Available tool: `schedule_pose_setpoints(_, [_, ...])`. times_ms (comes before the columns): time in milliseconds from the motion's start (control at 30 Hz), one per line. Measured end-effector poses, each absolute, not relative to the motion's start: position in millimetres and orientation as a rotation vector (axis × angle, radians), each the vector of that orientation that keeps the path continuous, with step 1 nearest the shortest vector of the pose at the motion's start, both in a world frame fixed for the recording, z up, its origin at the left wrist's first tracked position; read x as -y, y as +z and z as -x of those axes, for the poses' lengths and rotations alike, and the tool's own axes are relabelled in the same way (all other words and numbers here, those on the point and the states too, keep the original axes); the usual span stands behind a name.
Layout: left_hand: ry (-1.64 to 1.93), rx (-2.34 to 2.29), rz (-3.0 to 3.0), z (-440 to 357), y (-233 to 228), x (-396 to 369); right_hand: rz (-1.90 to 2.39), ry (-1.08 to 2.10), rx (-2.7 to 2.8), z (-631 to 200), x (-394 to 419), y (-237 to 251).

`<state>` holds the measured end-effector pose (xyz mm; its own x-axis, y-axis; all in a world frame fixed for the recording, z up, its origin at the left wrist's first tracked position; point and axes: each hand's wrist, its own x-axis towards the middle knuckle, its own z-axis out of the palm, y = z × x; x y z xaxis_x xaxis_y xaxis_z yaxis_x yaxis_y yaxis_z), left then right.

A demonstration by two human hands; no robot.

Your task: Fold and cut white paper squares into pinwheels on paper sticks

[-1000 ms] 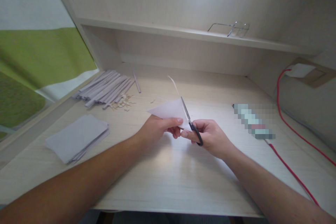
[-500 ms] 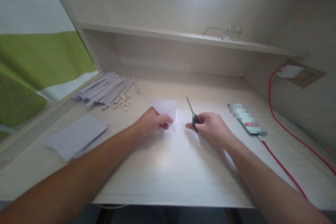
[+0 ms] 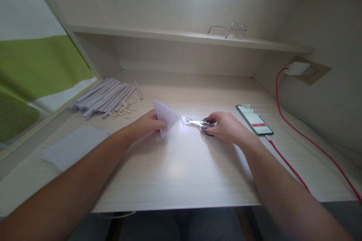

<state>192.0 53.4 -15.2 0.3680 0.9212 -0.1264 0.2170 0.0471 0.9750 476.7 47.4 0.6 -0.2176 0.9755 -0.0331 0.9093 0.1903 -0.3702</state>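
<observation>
My left hand [image 3: 151,123] pinches a white piece of paper [image 3: 166,115] between thumb and fingers, tilted up off the desk. My right hand [image 3: 227,127] has its fingers in the black handles of a pair of scissors [image 3: 196,122]. The scissor blades are parted and point left at the paper's right corner. A thin sliver of paper [image 3: 182,121] shows at that corner, by the blade tips; whether it is still joined to the sheet I cannot tell.
Left on the desk [image 3: 169,180] lie a paper stack [image 3: 75,147], a pile of rolled paper sticks [image 3: 104,96] and small beige scraps [image 3: 124,110]. A phone [image 3: 256,120] with a red cable [image 3: 288,162] lies right. Glasses [image 3: 233,31] rest on the shelf [image 3: 155,34].
The scissors have swung from pointing up and away to pointing left, and their blades have parted. My left hand has turned the paper, bringing a corner toward the blades. The view has shifted slightly.
</observation>
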Motion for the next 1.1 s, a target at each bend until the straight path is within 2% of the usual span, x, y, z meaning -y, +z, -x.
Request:
schedule_pose_setpoints(233, [0.669,-1.132,-1.549,-192,-11,-53,1.740,0.264,2.083,-474,-49,-5])
schedule_pose_setpoints(300, [0.639,-1.143,-1.575,-191,-15,-54,1.485,0.428,1.965,-463,-47,-9])
schedule_pose_setpoints(400, [0.621,-1.120,-1.595,-190,-24,-55,1.111,0.907,1.928,-442,-39,-16])
schedule_pose_setpoints(467, [0.628,-1.103,-1.588,-190,-29,-56,1.022,1.003,1.921,-431,-35,-20])
schedule_pose_setpoints(833, [1.049,-1.248,-1.473,-189,-19,-69,1.181,0.769,1.844,-427,-44,-42])
schedule_pose_setpoints(1000, [0.958,-1.171,-1.494,-196,-17,-60,1.197,0.660,1.799,-423,-38,-40])
schedule_pose_setpoints(1100, [0.860,-1.124,-1.528,-204,-14,-45,1.054,0.880,1.668,-425,-32,-33])
